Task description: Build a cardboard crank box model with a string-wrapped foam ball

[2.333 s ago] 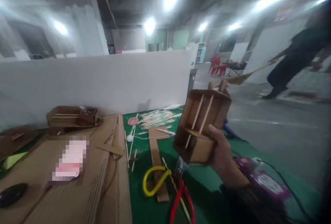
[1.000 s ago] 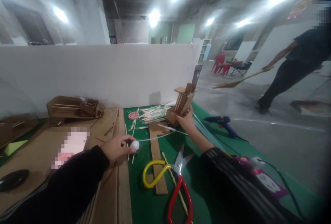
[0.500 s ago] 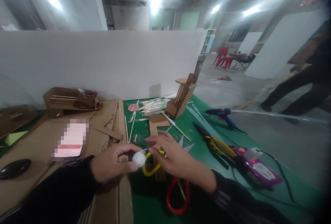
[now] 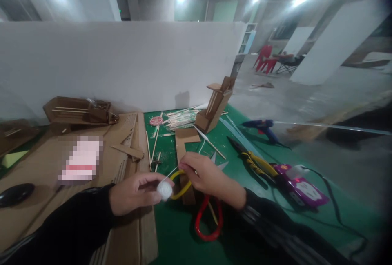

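Observation:
My left hand (image 4: 136, 193) pinches a small white ball of string (image 4: 164, 190) between thumb and fingers. From the ball a taut length of string (image 4: 172, 172) runs up to my right hand (image 4: 203, 175), whose thumb and fingers are closed on it. A loose end of the string hangs past the right hand near a thin stick. Below my hands lie scissors (image 4: 208, 220) with one red and one yellow handle loop; their blades show beyond the right hand, which partly hides them. An L-shaped cardboard piece (image 4: 180, 144) lies under the yellow loop.
Behind my hands stand a tall cardboard structure (image 4: 214, 105) and a pile of thin sticks (image 4: 182, 119). To the right are a blue glue gun (image 4: 260, 126), yellow-handled pliers (image 4: 257, 165) and a purple power strip (image 4: 301, 187). Cardboard sheets, a phone (image 4: 81, 161) and a black mouse (image 4: 16, 194) lie left.
My right hand has drawn away from the ball, and its fingers have closed, stretching out a longer length of string. The person at the right has mostly left view. The camera has shifted slightly.

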{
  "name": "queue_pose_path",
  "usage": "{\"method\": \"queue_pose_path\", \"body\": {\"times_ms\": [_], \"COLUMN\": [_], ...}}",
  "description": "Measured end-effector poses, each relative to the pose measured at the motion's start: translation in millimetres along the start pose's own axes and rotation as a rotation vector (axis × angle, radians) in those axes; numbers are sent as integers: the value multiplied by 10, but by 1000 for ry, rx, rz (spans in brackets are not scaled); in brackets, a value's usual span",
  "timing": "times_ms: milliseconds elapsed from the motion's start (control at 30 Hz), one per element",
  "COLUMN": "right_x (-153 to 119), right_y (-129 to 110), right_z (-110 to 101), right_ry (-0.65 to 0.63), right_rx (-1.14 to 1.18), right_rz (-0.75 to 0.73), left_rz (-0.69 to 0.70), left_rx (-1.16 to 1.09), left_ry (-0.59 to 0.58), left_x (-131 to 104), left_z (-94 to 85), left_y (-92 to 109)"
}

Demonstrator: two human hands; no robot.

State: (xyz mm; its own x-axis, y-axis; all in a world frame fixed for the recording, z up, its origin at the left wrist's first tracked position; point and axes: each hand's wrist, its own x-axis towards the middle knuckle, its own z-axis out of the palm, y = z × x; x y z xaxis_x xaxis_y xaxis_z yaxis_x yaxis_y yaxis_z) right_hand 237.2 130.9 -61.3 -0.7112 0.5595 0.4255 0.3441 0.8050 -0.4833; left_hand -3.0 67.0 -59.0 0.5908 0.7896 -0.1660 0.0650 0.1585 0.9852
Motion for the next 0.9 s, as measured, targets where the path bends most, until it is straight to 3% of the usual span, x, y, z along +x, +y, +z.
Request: {"method": "queue_pose_path", "body": {"times_ms": [333,600,900], "right_x": [-10,-23,-31], "right_y": [83,118,82], "right_z": [79,102,146], "right_ry": [40,37,-12], "right_rx": [44,56,69], "right_rz": [57,82,72], "left_rz": [15,73,116], "left_rx": [44,76,98], "left_ry": [20,251,322], "left_x": [35,105,110], "left_z": [9,5,28], "left_y": [-45,-85,-81]}}
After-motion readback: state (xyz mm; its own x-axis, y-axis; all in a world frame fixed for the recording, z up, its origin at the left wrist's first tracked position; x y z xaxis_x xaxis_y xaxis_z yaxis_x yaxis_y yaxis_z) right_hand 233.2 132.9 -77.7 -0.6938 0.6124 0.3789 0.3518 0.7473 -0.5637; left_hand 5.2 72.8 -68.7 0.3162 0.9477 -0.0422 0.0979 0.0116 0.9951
